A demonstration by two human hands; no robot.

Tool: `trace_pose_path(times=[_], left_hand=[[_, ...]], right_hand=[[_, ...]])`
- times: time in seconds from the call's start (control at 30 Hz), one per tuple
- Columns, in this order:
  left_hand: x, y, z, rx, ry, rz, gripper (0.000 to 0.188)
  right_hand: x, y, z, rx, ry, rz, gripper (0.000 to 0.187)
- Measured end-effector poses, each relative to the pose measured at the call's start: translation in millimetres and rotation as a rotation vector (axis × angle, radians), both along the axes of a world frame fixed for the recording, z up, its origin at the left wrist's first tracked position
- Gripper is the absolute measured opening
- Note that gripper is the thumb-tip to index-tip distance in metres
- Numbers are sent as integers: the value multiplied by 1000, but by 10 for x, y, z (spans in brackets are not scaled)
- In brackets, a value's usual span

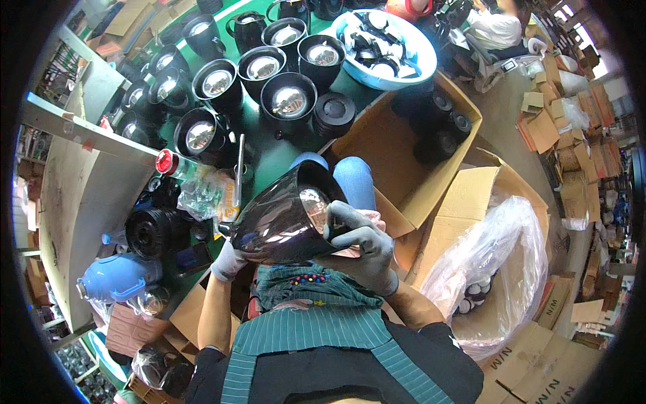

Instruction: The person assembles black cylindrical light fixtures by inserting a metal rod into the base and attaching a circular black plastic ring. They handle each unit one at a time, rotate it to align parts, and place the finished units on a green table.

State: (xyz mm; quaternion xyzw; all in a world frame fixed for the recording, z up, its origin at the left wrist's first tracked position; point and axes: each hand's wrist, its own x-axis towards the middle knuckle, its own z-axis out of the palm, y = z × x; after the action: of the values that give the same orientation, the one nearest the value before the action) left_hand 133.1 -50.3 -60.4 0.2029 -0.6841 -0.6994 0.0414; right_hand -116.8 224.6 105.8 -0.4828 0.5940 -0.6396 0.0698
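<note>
While both gloved hands grip it, glossy black plastic jug shell (282, 219) sits over lap.
Left hand (229, 261) clasps base; right hand (360, 242) grips rim w/ pink cloth (367, 219) — best wipe slowly, shell braced firm.

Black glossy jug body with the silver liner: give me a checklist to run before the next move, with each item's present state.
1. Left hand in grey glove supports the black glossy jug body at its narrow end: ok.
2. Right hand grips the wide rim: ok.
3. Silver liner seated inside: cannot tell.
4. Jug held apart from the open cardboard box: ok.
5. Pink cloth under right fingers, its use: cannot tell.
</note>
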Motion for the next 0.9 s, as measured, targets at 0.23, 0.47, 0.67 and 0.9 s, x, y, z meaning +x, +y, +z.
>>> trace_pose_path(times=[0.23, 0.47, 0.67, 0.9], left_hand=[[-410, -13, -218, 450, 216, -95, 78], [-478, 2, -217, 541, 148, 16, 70], [-482, 35, -288, 584, 111, 70, 65], [-640, 36, -224, 579, 132, 54, 59]], right_hand=[[-238, -41, -27, 165, -35, 325, 37], [-1906, -1067, -1137, 504, 232, -393, 77], [-2332, -1588, -1655, 865, 450, -444, 98], [-1349, -779, -923, 196, 87, -21, 99]])
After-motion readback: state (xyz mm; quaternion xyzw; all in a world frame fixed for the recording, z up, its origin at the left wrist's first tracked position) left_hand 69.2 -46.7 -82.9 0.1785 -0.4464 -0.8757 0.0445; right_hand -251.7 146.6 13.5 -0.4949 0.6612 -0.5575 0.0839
